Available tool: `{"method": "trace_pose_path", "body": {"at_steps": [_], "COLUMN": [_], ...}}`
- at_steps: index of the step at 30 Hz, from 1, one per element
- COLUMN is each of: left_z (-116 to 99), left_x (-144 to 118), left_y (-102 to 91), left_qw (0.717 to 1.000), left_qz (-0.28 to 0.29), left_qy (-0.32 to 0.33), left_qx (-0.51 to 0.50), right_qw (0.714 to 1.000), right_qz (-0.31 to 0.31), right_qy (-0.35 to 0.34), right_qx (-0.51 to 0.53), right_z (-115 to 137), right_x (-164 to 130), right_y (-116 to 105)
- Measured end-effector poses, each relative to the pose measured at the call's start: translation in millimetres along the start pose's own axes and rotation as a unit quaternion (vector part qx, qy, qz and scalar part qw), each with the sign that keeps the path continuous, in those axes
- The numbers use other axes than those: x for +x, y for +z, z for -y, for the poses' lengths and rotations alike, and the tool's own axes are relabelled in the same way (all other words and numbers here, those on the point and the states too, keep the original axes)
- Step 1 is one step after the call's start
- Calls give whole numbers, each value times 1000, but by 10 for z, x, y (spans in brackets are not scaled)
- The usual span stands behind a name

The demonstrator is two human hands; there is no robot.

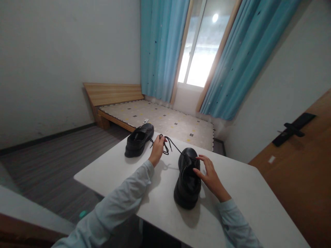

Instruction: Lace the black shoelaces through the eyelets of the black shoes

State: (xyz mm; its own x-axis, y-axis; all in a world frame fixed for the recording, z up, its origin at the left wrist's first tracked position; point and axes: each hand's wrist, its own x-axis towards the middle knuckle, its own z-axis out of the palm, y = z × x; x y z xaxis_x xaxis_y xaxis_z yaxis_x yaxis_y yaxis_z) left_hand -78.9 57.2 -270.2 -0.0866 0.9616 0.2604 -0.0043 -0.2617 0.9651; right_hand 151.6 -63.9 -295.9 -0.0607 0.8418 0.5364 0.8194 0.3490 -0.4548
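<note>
Two black shoes rest on a white table. The nearer shoe (188,187) stands with its heel toward me and its toe pointing away. My left hand (158,148) is closed on a black shoelace (173,143), which is bunched in loops at the fingers and stretches over to the nearer shoe's front. At the right side of that shoe's opening is my right hand (209,174), with thumb and fingers spread apart around the edge. Farther left sits the other shoe (139,139), with a short lace end beside it.
The white table (113,172) has its left edge above a dark wood-look floor. Behind it lies a bed (165,120) with a patterned mattress and wooden headboard. A wooden door (297,165) with a black handle is at right. Blue curtains (164,48) frame the window.
</note>
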Motion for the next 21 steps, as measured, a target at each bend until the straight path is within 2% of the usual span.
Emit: {"method": "trace_pose_path", "body": {"at_steps": [3,6,9,11,14,17,21], "left_z": [-25,-67,-88,-81,-41,14,58], "left_x": [31,56,67,55,4,-66,-127], "left_y": [-7,-21,-26,-14,31,91,145], "left_qw": [993,974,966,971,982,990,987], "left_qz": [-22,-39,-42,-19,52,113,151], "left_qy": [-11,-31,-47,-42,-38,-38,-16], "left_qx": [-113,-219,-251,-235,-175,-80,53], "right_qw": [1000,1000,1000,1000,1000,1000,1000], "right_qz": [-3,-4,-4,-3,-3,-5,-1], "right_qy": [-1,-1,-2,-1,0,0,1], "right_qx": [-1,-1,1,2,4,3,2], "right_z": [-21,-34,-39,-41,-42,-38,-19], "right_x": [-5,-9,-11,-11,-13,-15,-15], "right_y": [8,13,12,13,19,22,16]}}
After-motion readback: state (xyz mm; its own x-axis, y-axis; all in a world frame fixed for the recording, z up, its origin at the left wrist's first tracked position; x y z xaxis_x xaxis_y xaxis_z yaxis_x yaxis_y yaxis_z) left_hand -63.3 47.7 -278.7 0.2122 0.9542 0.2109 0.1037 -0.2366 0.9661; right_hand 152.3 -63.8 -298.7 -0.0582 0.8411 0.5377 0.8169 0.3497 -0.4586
